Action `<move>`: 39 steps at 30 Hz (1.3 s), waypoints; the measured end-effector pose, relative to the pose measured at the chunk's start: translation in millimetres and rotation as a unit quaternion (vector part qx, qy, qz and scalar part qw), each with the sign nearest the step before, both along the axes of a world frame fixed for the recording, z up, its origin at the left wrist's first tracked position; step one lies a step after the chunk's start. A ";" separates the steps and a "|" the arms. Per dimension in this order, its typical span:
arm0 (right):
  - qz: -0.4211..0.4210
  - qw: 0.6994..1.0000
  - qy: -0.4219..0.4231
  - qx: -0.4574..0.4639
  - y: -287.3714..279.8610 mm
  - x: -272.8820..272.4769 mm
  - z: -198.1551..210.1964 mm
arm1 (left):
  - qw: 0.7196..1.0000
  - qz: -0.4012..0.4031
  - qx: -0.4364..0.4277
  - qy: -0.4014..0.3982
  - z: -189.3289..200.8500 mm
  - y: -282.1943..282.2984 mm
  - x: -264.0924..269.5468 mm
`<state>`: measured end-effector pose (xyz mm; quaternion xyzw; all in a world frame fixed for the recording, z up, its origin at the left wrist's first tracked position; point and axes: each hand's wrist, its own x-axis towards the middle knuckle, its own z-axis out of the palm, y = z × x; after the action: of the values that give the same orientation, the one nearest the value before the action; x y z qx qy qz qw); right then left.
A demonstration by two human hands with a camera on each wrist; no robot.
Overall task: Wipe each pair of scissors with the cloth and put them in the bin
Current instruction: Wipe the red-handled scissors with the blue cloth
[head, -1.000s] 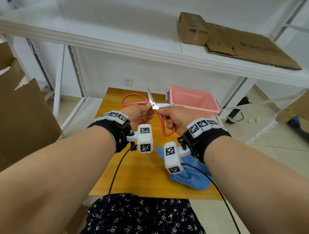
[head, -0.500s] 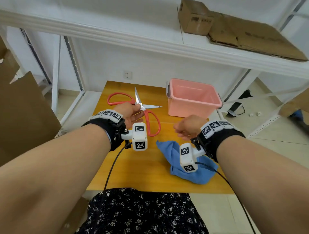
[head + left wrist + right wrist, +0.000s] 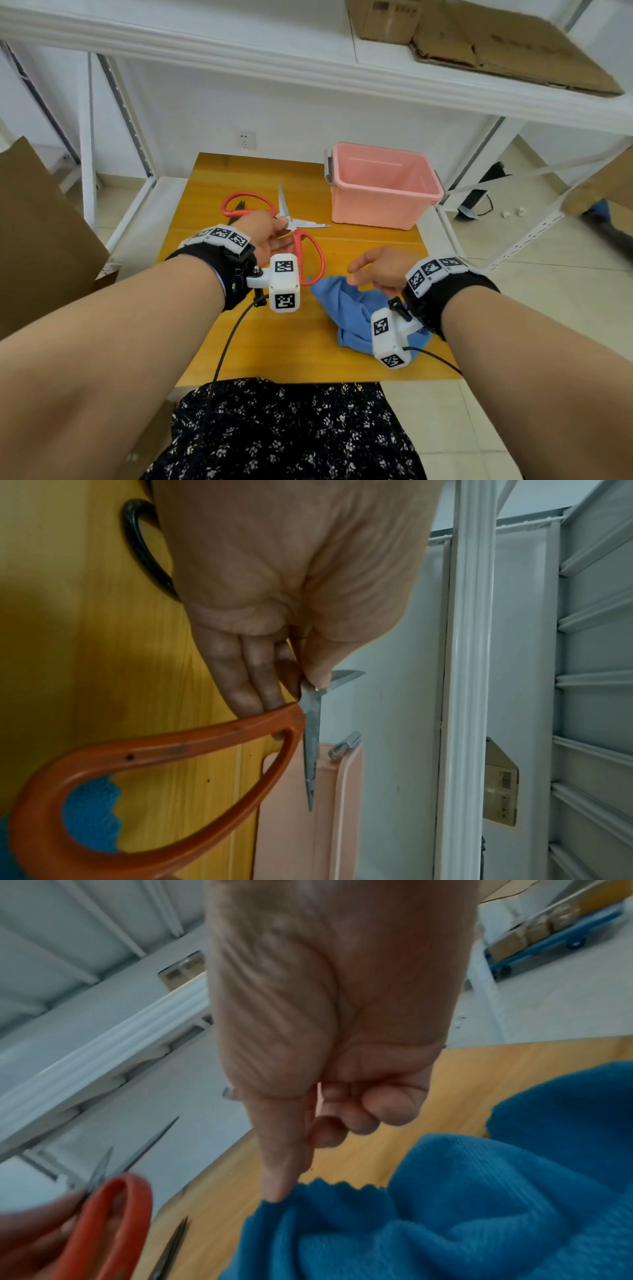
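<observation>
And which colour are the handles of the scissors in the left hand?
Orange-red; the scissors show best in the head view.

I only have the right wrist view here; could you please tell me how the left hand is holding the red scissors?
Observer: The left hand pinches the red scissors at the pivot, with the blades spread open.
Operator: Thank you. Is the bin in sight?
Observer: Yes, the pink bin stands at the table's far right; no scissors show inside it.
Operator: And the dark pointed tip on the table?
Observer: It seems to belong to black-handled scissors lying under the left hand.
</observation>
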<state>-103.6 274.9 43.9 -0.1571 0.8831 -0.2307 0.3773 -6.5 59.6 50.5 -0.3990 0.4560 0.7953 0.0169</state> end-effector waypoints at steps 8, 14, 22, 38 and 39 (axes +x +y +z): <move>0.066 0.996 -0.056 0.032 -25.8 22.4 0.2 | 1.000 0.013 -0.020 0.004 2.7 -4.9 0.6; 0.047 0.996 -0.067 -0.018 -30.3 14.2 28.0 | 0.999 0.032 -0.021 0.008 8.9 -11.5 3.3; 0.227 0.879 0.412 -0.079 -30.7 -1.9 49.4 | 0.995 0.072 -0.013 0.071 33.0 -9.9 2.7; -0.083 0.873 0.392 -0.278 -35.6 18.5 107.2 | 0.984 0.115 0.004 0.138 71.6 -25.0 21.1; -0.102 0.872 0.330 -0.346 -36.3 21.3 107.1 | 0.984 0.112 0.001 0.141 72.0 -25.1 21.1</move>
<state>-82.3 238.6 151.0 -0.2531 0.8312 -0.4933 -0.0400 14.6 34.5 122.5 -0.3312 0.4051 0.8412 -0.1362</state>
